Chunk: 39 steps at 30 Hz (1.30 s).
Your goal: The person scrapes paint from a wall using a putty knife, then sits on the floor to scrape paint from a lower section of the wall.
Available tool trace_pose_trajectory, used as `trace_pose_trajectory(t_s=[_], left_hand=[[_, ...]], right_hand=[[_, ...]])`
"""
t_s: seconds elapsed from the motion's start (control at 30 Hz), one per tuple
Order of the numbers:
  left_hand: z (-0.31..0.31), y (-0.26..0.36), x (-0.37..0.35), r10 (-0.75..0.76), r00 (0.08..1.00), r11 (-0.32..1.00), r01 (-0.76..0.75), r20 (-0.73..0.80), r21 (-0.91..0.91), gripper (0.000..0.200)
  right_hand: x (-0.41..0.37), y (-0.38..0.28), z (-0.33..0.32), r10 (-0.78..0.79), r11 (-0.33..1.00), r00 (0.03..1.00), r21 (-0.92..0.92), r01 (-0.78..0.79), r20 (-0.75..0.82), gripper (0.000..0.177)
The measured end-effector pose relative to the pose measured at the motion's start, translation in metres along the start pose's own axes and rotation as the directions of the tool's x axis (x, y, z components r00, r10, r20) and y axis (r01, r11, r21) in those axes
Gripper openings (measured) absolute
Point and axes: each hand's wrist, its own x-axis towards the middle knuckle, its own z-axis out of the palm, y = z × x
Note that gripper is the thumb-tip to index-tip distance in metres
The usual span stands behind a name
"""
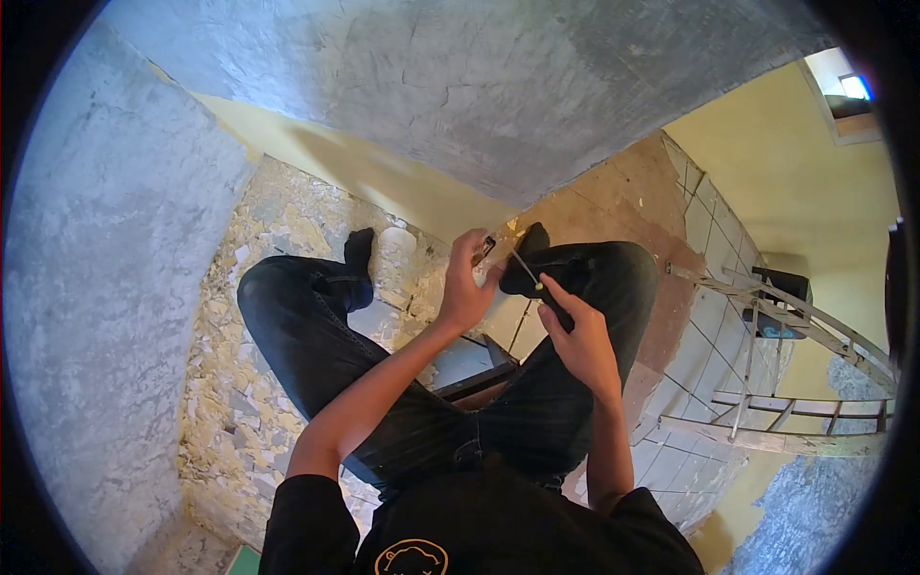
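Note:
My right hand (578, 347) is closed around the dark handle of a screwdriver (525, 268), with its thin metal shaft slanting up and left. A bit of yellow shows where the shaft meets the handle. Raised between my knees, my left hand (467, 287) grips a small dark piece (487, 247) between thumb and fingers; its kind is too small to make out. The screwdriver's tip points toward this piece, a short way to its right. Both hands are in front of the grey wall's lower edge.
A grey plastered wall (460, 86) rises close in front, another (115, 287) at left. Paint flakes (240, 383) litter the floor at left. On the right, a ladder (767, 436) lies over floor tiles (700, 335), near a black object (781, 286). Beneath me is a dark-edged seat (476, 381).

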Motion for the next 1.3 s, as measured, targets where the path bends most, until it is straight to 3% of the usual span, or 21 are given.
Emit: trace_pose_trajectory(t_s=[0.03,0.1,0.17,0.2,0.4,0.5,0.57,0.6,0.63,0.67,0.7,0.77,0.83,1.0,1.1,1.13,1.17,1.23,1.27,1.3], left_hand=[[0.002,0.006,-0.006,-0.001,1.000,1.000,0.001,0.001,-0.004,0.059],[0.001,0.036,-0.011,0.317,0.940,0.926,-0.335,0.123,0.172,0.065],[0.007,0.038,-0.012,0.387,0.907,0.891,-0.414,0.167,0.185,0.068],[0.009,0.038,-0.013,0.448,0.869,0.850,-0.487,0.211,0.201,0.072],[0.012,0.040,0.007,0.501,0.846,0.857,-0.515,0.181,0.036,0.074],[0.014,0.048,0.014,0.570,0.803,0.811,-0.584,0.173,0.043,0.078],[0.018,0.050,0.013,0.575,0.798,0.800,-0.595,0.179,0.078,0.080],[0.019,0.050,0.012,0.582,0.792,0.788,-0.605,0.184,0.117,0.082],[0.021,0.051,0.012,0.581,0.793,0.789,-0.604,0.183,0.114,0.082],[0.022,0.053,0.014,0.574,0.790,0.793,-0.602,0.216,0.097,0.083],[0.025,0.054,0.016,0.568,0.784,0.795,-0.601,0.249,0.079,0.083],[0.030,0.051,0.017,0.574,0.777,0.780,-0.615,0.258,0.114,0.081],[0.033,0.045,0.019,0.575,0.774,0.768,-0.623,0.267,0.152,0.080],[0.026,0.044,0.019,0.577,0.757,0.734,-0.645,0.307,0.211,0.076],[0.024,0.046,0.016,0.559,0.764,0.748,-0.633,0.323,0.201,0.075],[0.023,0.047,0.018,0.547,0.768,0.756,-0.624,0.334,0.197,0.075],[0.020,0.045,0.020,0.551,0.764,0.751,-0.629,0.336,0.198,0.075],[0.015,0.040,0.022,0.532,0.753,0.725,-0.641,0.388,0.250,0.073],[0.014,0.037,0.015,0.529,0.753,0.731,-0.639,0.392,0.241,0.073],[0.014,0.033,0.010,0.463,0.786,0.784,-0.579,0.410,0.225,0.073]], right_hand=[[0.003,-0.016,-0.006,0.037,0.999,0.999,-0.022,-0.037,-0.004,0.041],[0.005,-0.033,-0.008,0.075,0.996,0.997,-0.049,-0.076,-0.019,0.042],[0.007,-0.041,-0.006,-0.078,0.997,0.979,-0.042,0.071,-0.190,0.035],[0.007,-0.047,-0.008,-0.078,0.996,0.979,-0.045,0.071,-0.189,0.035],[0.009,-0.069,-0.029,-0.253,0.967,0.946,-0.040,0.250,-0.203,0.023],[0.020,-0.067,-0.038,-0.354,0.930,0.883,-0.018,0.367,-0.308,0.020],[0.030,-0.070,-0.050,-0.558,0.817,0.783,-0.345,0.461,-0.276,0.021],[0.037,-0.070,-0.051,-0.599,0.789,0.738,-0.382,0.480,-0.310,0.008],[0.048,-0.066,-0.045,-0.598,0.790,0.740,-0.384,0.478,-0.308,0.008],[0.061,-0.060,-0.032,-0.475,0.814,0.728,0.067,0.577,-0.494,0.018],[0.073,-0.056,-0.024,-0.281,0.617,0.746,0.482,0.622,-0.604,0.033],[0.083,-0.053,-0.022,-0.309,0.565,0.743,0.514,0.646,-0.593,0.040],[0.084,-0.049,-0.019,-0.383,0.357,0.729,0.637,0.683,-0.567,0.036],[0.076,-0.074,-0.009,-0.525,0.405,0.523,0.343,0.847,-0.672,0.036],[0.087,-0.063,-0.002,-0.423,0.406,0.604,0.454,0.793,-0.676,0.031],[0.086,-0.061,-0.004,-0.427,0.476,0.608,0.405,0.781,-0.670,0.028],[0.083,-0.065,-0.005,-0.428,0.471,0.602,0.402,0.785,-0.674,0.028],[0.076,-0.072,-0.006,-0.529,0.444,0.495,0.273,0.854,-0.689,0.033],[0.077,-0.066,-0.001,-0.524,0.454,0.500,0.271,0.849,-0.689,0.033],[0.085,-0.058,0.007,-0.526,0.561,0.508,0.171,0.810,-0.682,0.033]])
